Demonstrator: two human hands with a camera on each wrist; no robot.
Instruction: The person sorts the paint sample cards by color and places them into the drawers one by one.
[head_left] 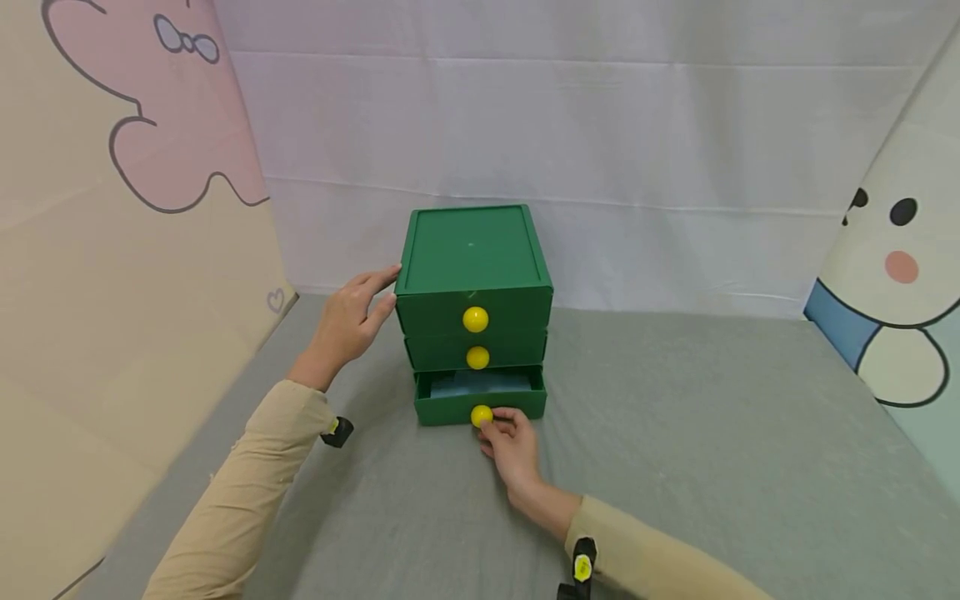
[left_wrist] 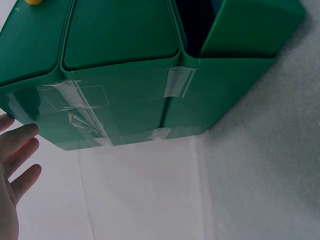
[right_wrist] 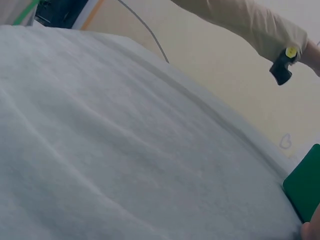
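A green cabinet [head_left: 474, 250] with three stacked drawers and round yellow knobs stands on the cloth-covered table. Its bottom drawer [head_left: 450, 410] is pulled partly out, and something pale bluish [head_left: 480, 382] lies inside. My right hand [head_left: 516, 454] pinches the yellow knob [head_left: 482, 416] of that drawer between thumb and fingers. At the cabinet's upper left side is my left hand [head_left: 348, 321], fingers extended and fingertips at the side wall. The left wrist view shows these fingers [left_wrist: 22, 142] spread beside the cabinet's taped side [left_wrist: 125, 110]. Only a sliver of the right hand [right_wrist: 312, 231] appears in the right wrist view.
Grey cloth [head_left: 675, 433] covers the table. Behind the cabinet hangs a white sheet [head_left: 600, 133]. Printed cartoon panels stand at the left [head_left: 112, 275] and right [head_left: 900, 250]. The middle drawer [head_left: 435, 354] and top drawer [head_left: 435, 315] are closed.
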